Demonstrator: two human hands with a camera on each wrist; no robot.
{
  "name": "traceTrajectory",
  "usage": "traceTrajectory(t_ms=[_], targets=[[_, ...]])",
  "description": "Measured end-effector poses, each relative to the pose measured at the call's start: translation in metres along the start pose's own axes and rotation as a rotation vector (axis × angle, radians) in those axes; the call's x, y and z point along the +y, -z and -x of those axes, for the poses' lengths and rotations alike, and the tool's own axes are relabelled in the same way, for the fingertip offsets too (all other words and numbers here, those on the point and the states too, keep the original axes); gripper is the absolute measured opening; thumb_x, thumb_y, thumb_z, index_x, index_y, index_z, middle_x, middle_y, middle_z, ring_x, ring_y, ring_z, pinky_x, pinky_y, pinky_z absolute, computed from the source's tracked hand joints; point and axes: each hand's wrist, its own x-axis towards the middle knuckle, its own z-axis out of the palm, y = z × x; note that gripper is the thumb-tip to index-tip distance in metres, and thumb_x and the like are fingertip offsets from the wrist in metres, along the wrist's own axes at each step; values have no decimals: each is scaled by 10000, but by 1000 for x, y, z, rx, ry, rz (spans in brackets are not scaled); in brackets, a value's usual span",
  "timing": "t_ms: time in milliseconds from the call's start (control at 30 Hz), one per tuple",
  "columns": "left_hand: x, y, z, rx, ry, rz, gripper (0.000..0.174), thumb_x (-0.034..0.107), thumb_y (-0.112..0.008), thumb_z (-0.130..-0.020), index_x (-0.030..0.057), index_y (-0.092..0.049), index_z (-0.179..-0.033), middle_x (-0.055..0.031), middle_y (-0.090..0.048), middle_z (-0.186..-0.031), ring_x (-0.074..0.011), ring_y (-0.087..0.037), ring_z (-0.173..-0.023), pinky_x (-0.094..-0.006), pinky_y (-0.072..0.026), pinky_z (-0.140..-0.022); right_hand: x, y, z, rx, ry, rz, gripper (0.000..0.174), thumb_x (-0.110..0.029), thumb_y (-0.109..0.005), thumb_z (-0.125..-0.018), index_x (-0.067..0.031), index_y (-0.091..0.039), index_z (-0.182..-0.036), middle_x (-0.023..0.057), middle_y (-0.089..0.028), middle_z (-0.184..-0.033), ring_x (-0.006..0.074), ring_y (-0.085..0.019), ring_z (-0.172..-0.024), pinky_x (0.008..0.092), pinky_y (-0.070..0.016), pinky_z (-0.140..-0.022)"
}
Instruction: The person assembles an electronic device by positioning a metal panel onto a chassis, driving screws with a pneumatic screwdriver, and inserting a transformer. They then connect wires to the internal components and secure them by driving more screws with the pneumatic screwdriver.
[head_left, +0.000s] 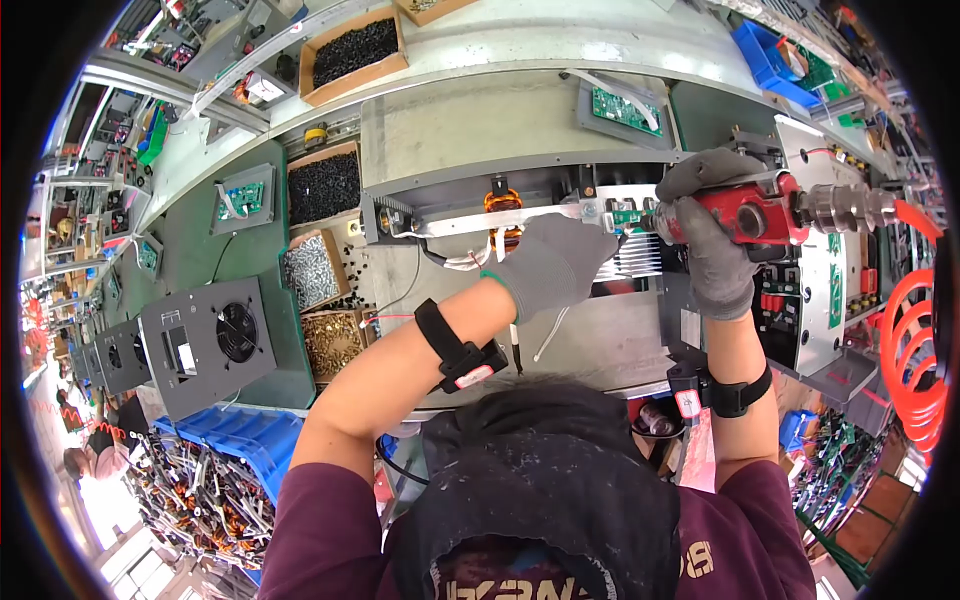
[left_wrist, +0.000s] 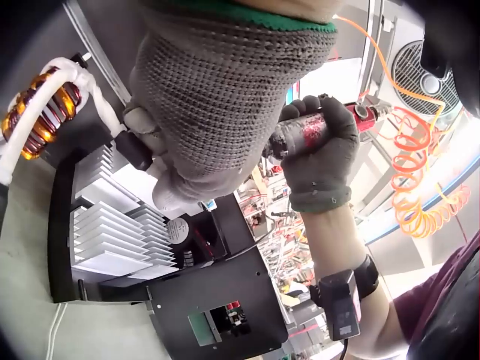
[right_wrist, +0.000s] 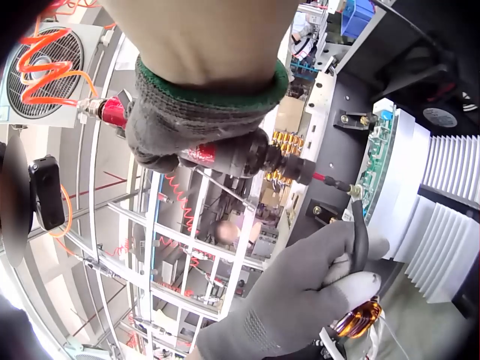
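My gloved right hand (head_left: 722, 268) grips a red air screwdriver (head_left: 745, 213), held level with its bit pointing left. In the right wrist view the bit (right_wrist: 330, 180) meets a ring terminal (right_wrist: 355, 192) at the edge of a green circuit board (right_wrist: 370, 163). My gloved left hand (head_left: 560, 265) pinches the black-sleeved cable (right_wrist: 361, 236) just below that terminal. Finned heat sinks (left_wrist: 112, 236) sit beside the board inside a dark metal chassis (head_left: 440, 187). A copper-wound toroid coil (left_wrist: 46, 112) with white-sleeved leads lies near the left hand.
Boxes of black screws (head_left: 322, 187), silver screws (head_left: 312, 270) and brass-coloured parts (head_left: 333, 345) stand left of the chassis. A fan panel (head_left: 205, 340) leans at the table's left edge. A coiled orange air hose (head_left: 905, 335) hangs at right. A panel with a circuit board (head_left: 622, 108) lies behind.
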Motion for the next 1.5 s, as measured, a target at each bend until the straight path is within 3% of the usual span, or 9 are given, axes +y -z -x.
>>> traceTrajectory(t_ms=[233, 300, 433, 500, 600, 867, 967, 1400, 1500], targets=[[3, -4, 1, 10, 23, -14, 300, 98, -557, -765, 93, -575, -1065, -87, -637, -913, -299, -639, -867, -430, -503, -736, 6, 1, 0, -39, 141, 123, 346, 86, -642, -737, -25, -536, -1047, 88, -633, -933, 144, -606, -799, 273, -524, -700], [3, -8, 4, 89, 19, 30, 278, 117, -565, -767, 89, -578, -1044, -115, -627, -929, -328, -633, -855, -442, -501, -739, -7, -1, 3, -23, -147, -119, 356, 72, -630, -752, -17, -530, -1082, 103, -636, -956, 156, -609, -814, 281, -522, -729], [5, -11, 26, 342, 83, 85, 326, 97, -555, -801, 50, -553, -1124, -131, -624, -958, -292, -641, -824, -398, -513, -718, -30, -2, 10, 106, -64, -93, 370, 39, -604, -784, -19, -508, -1135, 150, -636, -980, 204, -615, -831, 335, -523, -750], [-3, -14, 41, 259, 173, 1396, 349, 82, -509, -889, -2, -489, -1227, -134, -616, -994, -225, -638, -829, -326, -521, -701, -46, -9, 17, 112, 32, -214, 410, -3, -627, -775, -45, -496, -1161, 125, -619, -1013, 237, -593, -915, 400, -492, -823], [9, -6, 66, 224, 210, 1974, 340, 97, -447, -962, -38, -442, -1274, -110, -609, -993, -159, -613, -824, -261, -518, -690, -65, -25, 32, 105, 49, -352, 431, -57, -655, -765, -70, -499, -1167, 103, -598, -1027, 238, -569, -951, 437, -468, -864], [20, -31, 88, 189, 116, 2125, 315, 265, -535, -957, 20, -549, -1154, -42, -580, -894, -109, -542, -755, -227, -444, -612, -75, -50, 52, 119, 115, -366, 405, -163, -649, -801, -61, -485, -1157, 116, -519, -951, 240, -501, -844, 383, -451, -717], [23, -35, 89, 245, 127, 2121, 326, 283, -539, -954, 17, -566, -1139, -33, -563, -877, -103, -505, -730, -217, -413, -601, -78, -42, 56, 43, 71, -410, 461, -146, -697, -745, -94, -491, -1155, 85, -572, -993, 232, -558, -929, 444, -482, -851], [29, -34, 84, 145, 138, 2060, 368, 342, -493, -968, -8, -566, -1056, -12, -501, -774, -79, -363, -573, -204, -306, -489, -77, -40, 60, -5, 83, -191, 472, -195, -748, -767, -84, -457, -1122, 114, -561, -973, 247, -572, -876, 422, -505, -794], [28, -39, 82, 56, 118, 2146, 388, 378, -467, -973, 4, -569, -987, -1, -470, -666, -76, -340, -512, -207, -278, -453, -79, -48, 51, -64, 203, -225, 392, -206, -745, -753, -112, -475, -1021, 72, -504, -830, 220, -509, -727, 351, -462, -607]])
